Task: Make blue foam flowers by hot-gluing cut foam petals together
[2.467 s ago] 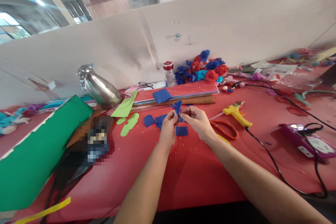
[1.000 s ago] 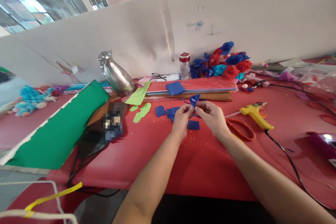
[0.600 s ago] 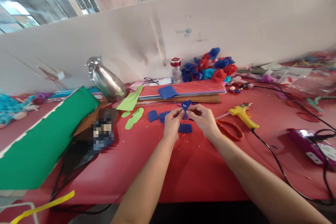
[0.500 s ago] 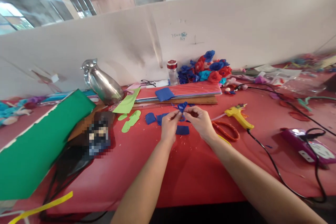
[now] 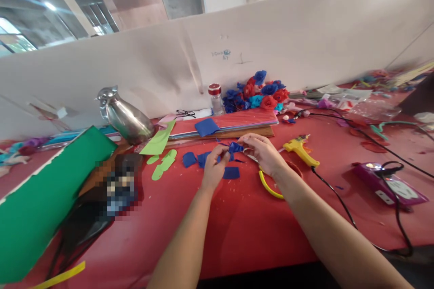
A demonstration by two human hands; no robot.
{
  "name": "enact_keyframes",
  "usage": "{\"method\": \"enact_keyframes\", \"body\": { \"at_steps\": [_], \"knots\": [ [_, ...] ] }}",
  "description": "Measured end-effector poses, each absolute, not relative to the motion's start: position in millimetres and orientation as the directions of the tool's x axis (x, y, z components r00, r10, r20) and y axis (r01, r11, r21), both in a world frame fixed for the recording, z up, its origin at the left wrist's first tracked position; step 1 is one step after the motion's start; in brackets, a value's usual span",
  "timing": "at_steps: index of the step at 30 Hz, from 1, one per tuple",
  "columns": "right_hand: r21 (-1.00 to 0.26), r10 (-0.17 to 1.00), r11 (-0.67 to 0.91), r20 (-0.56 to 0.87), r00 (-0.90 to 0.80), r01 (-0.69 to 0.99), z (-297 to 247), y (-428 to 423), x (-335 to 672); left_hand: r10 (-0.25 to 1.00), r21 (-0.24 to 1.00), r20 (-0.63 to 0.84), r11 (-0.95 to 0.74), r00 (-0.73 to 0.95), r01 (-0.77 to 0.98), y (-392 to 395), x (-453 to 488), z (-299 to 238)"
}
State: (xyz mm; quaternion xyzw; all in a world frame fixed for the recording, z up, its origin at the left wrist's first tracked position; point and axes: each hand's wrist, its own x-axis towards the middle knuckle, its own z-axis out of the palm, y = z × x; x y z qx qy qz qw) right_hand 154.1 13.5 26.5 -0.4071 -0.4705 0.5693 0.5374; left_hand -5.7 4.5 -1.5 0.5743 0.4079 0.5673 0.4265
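Observation:
My left hand (image 5: 215, 165) pinches a small blue crepe-paper flower (image 5: 235, 147) just above the table. The fingertips of my right hand (image 5: 266, 153) are closed at the flower's right edge; exactly what they grip is partly hidden. Flat pieces of the same blue paper lie around my left hand, among them a dark blue rectangle (image 5: 231, 172) below the flower and a rounded blue piece (image 5: 189, 159) to the left. Under my right hand rests a pair of scissors (image 5: 270, 188) with a yellow handle loop, partly covered.
A yellow glue gun (image 5: 301, 151) lies right, its cord running toward a purple power strip (image 5: 389, 184). Behind are stacked sheets (image 5: 237, 121), a jar (image 5: 215, 99) and paper flowers (image 5: 259, 92). Green pieces (image 5: 164, 165), a metal jug (image 5: 127, 117) and green board (image 5: 57, 203) stand left.
My right hand has shifted slightly off the flower's centre to its right edge. The flower looks fuller and turned, and more of the yellow scissor handle shows. The whole view has shifted a little.

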Motion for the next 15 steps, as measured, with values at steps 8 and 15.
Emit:
{"method": "enact_keyframes", "body": {
  "at_steps": [8,15],
  "knots": [
    [-1.000,0.969,0.016,0.017,-0.246,-0.004,32.8,14.3,166.4,0.926,0.919,0.374,-0.378,0.053,0.112,9.1,-7.9,-1.2],
    [-0.991,0.971,-0.112,-0.094,-0.221,-0.069,26.5,18.3,161.8,0.928,0.917,0.365,-0.372,0.076,0.146,11.8,-10.2,-5.0]
  ]
}}
